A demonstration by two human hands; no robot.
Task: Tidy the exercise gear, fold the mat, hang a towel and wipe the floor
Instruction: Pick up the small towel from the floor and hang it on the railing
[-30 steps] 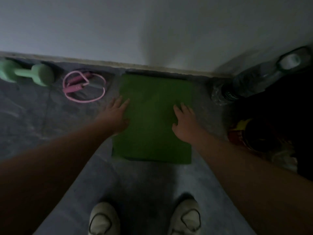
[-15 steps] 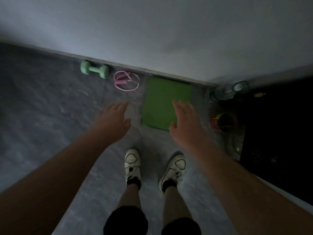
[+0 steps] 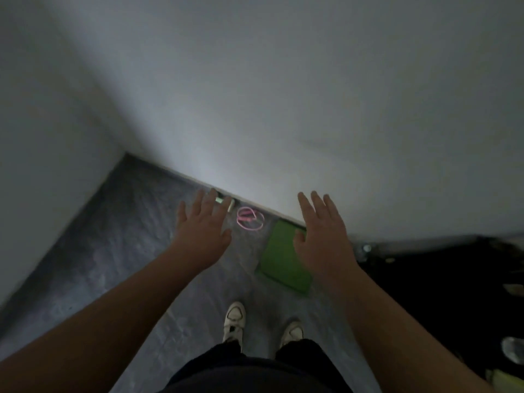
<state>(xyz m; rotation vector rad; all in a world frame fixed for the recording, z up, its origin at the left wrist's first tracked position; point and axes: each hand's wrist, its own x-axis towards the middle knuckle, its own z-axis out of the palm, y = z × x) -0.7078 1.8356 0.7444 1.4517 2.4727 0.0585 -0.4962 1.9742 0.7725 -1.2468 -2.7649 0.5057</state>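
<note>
Green and folded flat, the mat [image 3: 285, 259] lies on the floor [image 3: 119, 251] against the foot of the wall [image 3: 283, 95], its far edge at the skirting line and its near corner pointing toward the shoes [image 3: 235, 321]. Just to its left along the same wall edge sits the pink skipping rope [image 3: 250, 221], coiled loosely, and beyond that the pale green dumbbell [image 3: 225, 201], mostly hidden behind the left hand [image 3: 202, 231]. Both hands hang in the air above the floor with nothing in them: the left hand's fingers [image 3: 198, 201] are straight and spread, and the right hand [image 3: 323, 239] is the same, its palm covering the mat's right side from this view

Judging by how things lie, the gear and mat look done, while no towel or wiping cloth is in sight. The light is dim, and the dark patch at the right edge of the floor holds several small things, including what may be a bottle [image 3: 365, 249]; I cannot make them out clearly. A careless step that way could knock something over. Wiping near the wall could also drag the rope loose or nudge the dumbbell so it rolls, and the fold of the mat might spring open if brushed
</note>
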